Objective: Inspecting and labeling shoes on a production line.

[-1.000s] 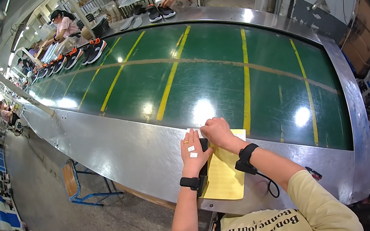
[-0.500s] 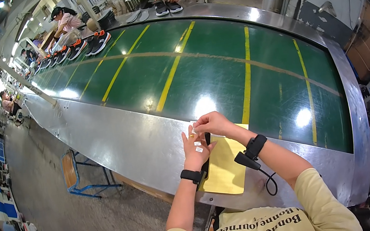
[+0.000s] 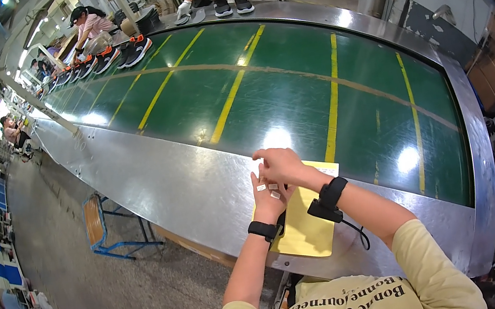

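Note:
My left hand [image 3: 268, 199] is held palm down over the near metal edge of the belt table. Three small white stickers [image 3: 275, 195] are on its back, and its visible fingers are stretched out. Across those fingertips reaches my right hand [image 3: 282, 165], its fingers bent and drawn together. Whatever is between its fingertips is too small to make out. Beneath both hands lies a yellow sheet [image 3: 305, 228] with a paler strip at its far edge. A dark object [image 3: 281, 220], partly hidden, shows beside my left wrist.
A green conveyor belt [image 3: 242, 117] with yellow stripes runs beyond the metal ledge [image 3: 155, 174]. Black-and-orange shoes [image 3: 135, 50] line its far left side. Opposite, a co-worker's hands are near two dark shoes [image 3: 233, 5] and grey insoles [image 3: 193, 18]. A chair [image 3: 103, 228] stands left.
My right hand has tilted and shifted slightly over the left fingertips. Across the belt, the co-worker has let go of the shoes and reached a gloved hand toward the insoles.

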